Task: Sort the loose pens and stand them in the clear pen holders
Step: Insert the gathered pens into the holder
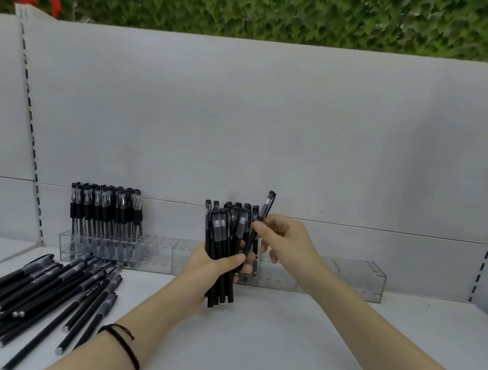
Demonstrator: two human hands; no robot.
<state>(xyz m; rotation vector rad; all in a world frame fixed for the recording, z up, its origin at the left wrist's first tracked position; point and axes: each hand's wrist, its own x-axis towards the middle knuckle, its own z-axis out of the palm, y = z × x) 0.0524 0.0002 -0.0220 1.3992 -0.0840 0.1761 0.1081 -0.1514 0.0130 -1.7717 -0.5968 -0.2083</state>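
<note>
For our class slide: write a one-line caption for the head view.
Left hand grips a bundle of black pens; right hand pinches one pen, in front of clear pen holders.

Both forearms extended forward; left hand (205, 271) curled round a pen bundle (220, 237); right hand (288, 239) beside it, thumb and fingers pinching a single pen (265, 212).
</note>
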